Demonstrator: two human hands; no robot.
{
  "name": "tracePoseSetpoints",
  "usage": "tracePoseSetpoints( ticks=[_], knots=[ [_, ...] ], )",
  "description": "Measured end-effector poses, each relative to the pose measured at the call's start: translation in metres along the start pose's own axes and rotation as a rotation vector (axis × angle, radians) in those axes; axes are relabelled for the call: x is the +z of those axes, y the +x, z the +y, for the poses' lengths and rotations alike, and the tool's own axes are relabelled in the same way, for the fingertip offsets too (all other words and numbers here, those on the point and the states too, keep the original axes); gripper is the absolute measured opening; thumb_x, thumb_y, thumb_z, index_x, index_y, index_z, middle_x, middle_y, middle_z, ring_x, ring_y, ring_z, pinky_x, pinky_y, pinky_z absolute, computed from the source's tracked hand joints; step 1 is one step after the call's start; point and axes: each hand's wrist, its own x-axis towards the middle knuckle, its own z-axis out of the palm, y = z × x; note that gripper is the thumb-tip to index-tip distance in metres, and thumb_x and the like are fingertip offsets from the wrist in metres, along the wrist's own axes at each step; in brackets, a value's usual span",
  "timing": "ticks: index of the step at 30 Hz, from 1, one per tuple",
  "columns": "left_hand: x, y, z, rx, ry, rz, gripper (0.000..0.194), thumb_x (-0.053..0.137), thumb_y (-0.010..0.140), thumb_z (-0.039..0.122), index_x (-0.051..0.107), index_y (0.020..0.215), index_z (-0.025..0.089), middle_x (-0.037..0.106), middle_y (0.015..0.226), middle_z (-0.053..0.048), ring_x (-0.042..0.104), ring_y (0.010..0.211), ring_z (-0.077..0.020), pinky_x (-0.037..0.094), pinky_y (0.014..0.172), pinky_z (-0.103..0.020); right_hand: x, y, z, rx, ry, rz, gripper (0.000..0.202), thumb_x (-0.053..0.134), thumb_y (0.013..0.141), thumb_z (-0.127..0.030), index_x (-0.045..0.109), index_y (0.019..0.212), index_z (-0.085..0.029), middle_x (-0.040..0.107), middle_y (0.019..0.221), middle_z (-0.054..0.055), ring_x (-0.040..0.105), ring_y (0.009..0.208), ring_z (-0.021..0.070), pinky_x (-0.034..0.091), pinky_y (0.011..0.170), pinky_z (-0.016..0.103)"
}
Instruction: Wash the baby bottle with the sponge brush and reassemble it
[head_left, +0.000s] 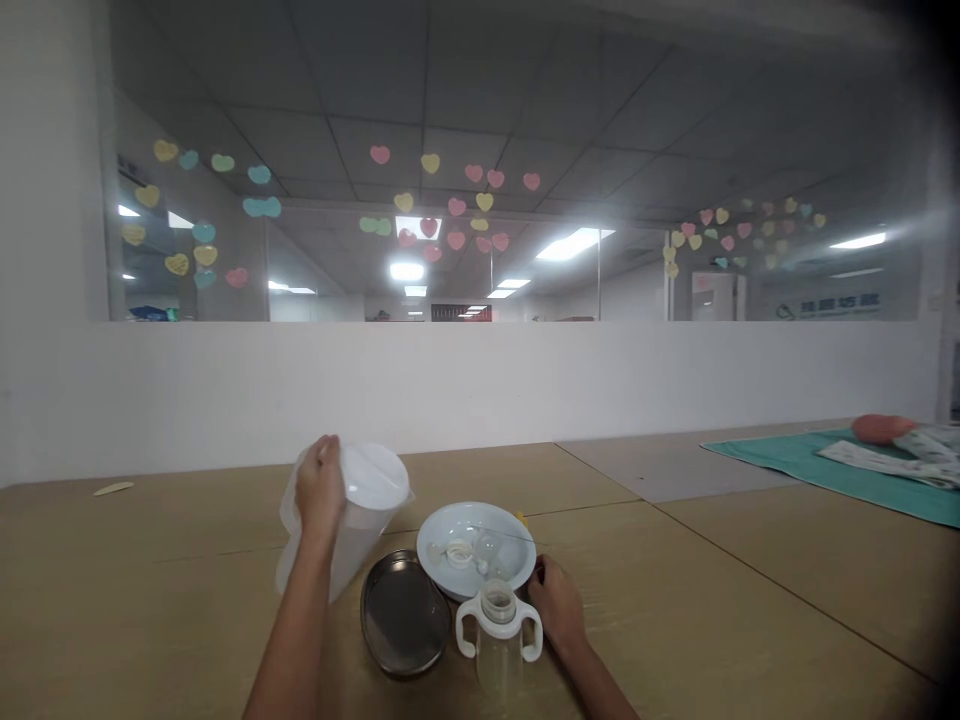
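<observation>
My left hand (pixel 321 490) is closed around the handle of a translucent white plastic pitcher (pixel 358 545). The pitcher is raised and tilted, its spout to the right. My right hand (pixel 556 598) has its fingers curled in at the right rim of a white bowl (pixel 427 530); whether they grip the rim is unclear. Inside the bowl lie a white ring (pixel 459 553) and a clear nipple-like piece (pixel 487 545). In front of the bowl stands an uncapped clear baby bottle (pixel 499 655) with two white handles. An oval metal tray (pixel 405 615) sits left of the bottle.
A small yellow thing (pixel 522 520) shows behind the bowl's right rim. At the far right, a green cloth (pixel 795 460) carries a patterned cloth (pixel 885 464) and a reddish object (pixel 883 429). A pale strip (pixel 113 488) lies far left. A white wall (pixel 450 385) borders the table's back.
</observation>
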Motion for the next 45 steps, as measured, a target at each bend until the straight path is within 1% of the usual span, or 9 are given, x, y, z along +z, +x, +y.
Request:
tracePoseSetpoints(
  ticks=[5,9,16,22,28,32,36,41,45],
  knots=[
    [0.022,-0.04,0.031,0.259,0.224,0.012,0.039,0.045,0.083,0.035,0.056,0.118,0.025,0.059,0.107,-0.011,0.054,0.104,-0.0271,0.035,0.095,-0.046,-0.002,0.0,0.0,-0.004,-0.006,-0.016,0.027,0.035,0.082,-0.017,0.061,0.089,-0.015,0.067,0.095,0.01,0.062,0.085,0.0174,0.038,0.064,0.023],
    [0.028,-0.054,0.04,0.377,0.224,-0.002,0.039,0.044,0.084,0.029,0.055,0.121,0.024,0.059,0.103,-0.011,0.052,0.105,-0.0265,0.034,0.095,-0.046,-0.002,-0.001,-0.001,-0.016,-0.015,-0.006,0.028,0.034,0.083,-0.018,0.061,0.089,-0.015,0.067,0.095,0.01,0.062,0.087,0.0178,0.038,0.065,0.023],
    [0.016,-0.042,0.044,0.214,-0.132,-0.08,0.041,0.049,0.079,0.035,0.057,0.118,0.023,0.059,0.101,-0.007,0.054,0.095,-0.0221,0.041,0.087,-0.037,-0.004,-0.002,-0.001,0.007,-0.04,-0.025,0.028,0.036,0.083,-0.019,0.061,0.094,-0.017,0.067,0.099,0.009,0.062,0.088,0.0175,0.038,0.064,0.022],
    [-0.018,-0.053,0.076,0.143,-0.323,-0.384,0.049,0.056,0.073,0.043,0.058,0.116,0.02,0.057,0.08,-0.002,0.054,0.073,-0.0163,0.044,0.073,-0.031,-0.002,-0.003,-0.002,-0.012,-0.028,0.002,0.028,0.037,0.081,-0.018,0.063,0.093,-0.016,0.067,0.097,0.01,0.062,0.088,0.0171,0.038,0.065,0.022],
    [-0.018,-0.102,0.102,0.402,-0.007,-0.46,0.041,0.045,0.083,0.034,0.053,0.123,0.026,0.057,0.107,-0.009,0.049,0.105,-0.0258,0.034,0.095,-0.042,-0.001,-0.003,-0.001,-0.02,-0.032,0.012,0.027,0.037,0.082,-0.017,0.063,0.091,-0.015,0.067,0.096,0.011,0.062,0.086,0.0181,0.038,0.065,0.023],
    [-0.004,-0.127,0.106,0.526,0.285,-0.437,0.045,0.038,0.086,0.03,0.045,0.13,0.023,0.055,0.096,-0.012,0.05,0.099,-0.0287,0.034,0.091,-0.045,-0.002,-0.003,-0.002,-0.03,-0.04,0.009,0.026,0.037,0.082,-0.016,0.062,0.089,-0.015,0.067,0.095,0.01,0.061,0.087,0.0184,0.037,0.066,0.023],
    [0.005,-0.133,0.106,0.572,0.344,-0.418,0.047,0.035,0.088,0.029,0.041,0.133,0.022,0.053,0.093,-0.012,0.05,0.093,-0.0281,0.035,0.087,-0.045,-0.003,-0.004,-0.003,-0.034,-0.048,0.003,0.026,0.037,0.083,-0.017,0.062,0.088,-0.014,0.067,0.095,0.011,0.061,0.089,0.0186,0.037,0.066,0.023],
    [-0.001,-0.095,0.093,0.403,0.052,-0.471,0.045,0.045,0.083,0.032,0.048,0.127,0.026,0.055,0.096,-0.009,0.05,0.098,-0.0261,0.035,0.09,-0.043,-0.002,-0.003,-0.001,-0.046,-0.037,0.005,0.027,0.037,0.083,-0.018,0.062,0.091,-0.015,0.067,0.095,0.011,0.062,0.087,0.018,0.037,0.065,0.023],
    [-0.025,-0.045,0.072,-0.024,-0.374,-0.545,0.055,0.059,0.072,0.038,0.051,0.123,0.02,0.059,0.087,-0.004,0.056,0.076,-0.0171,0.044,0.069,-0.028,-0.001,-0.002,-0.001,-0.046,-0.051,-0.004,0.027,0.038,0.082,-0.018,0.062,0.092,-0.015,0.067,0.096,0.011,0.062,0.089,0.019,0.038,0.065,0.023]
  ],
)
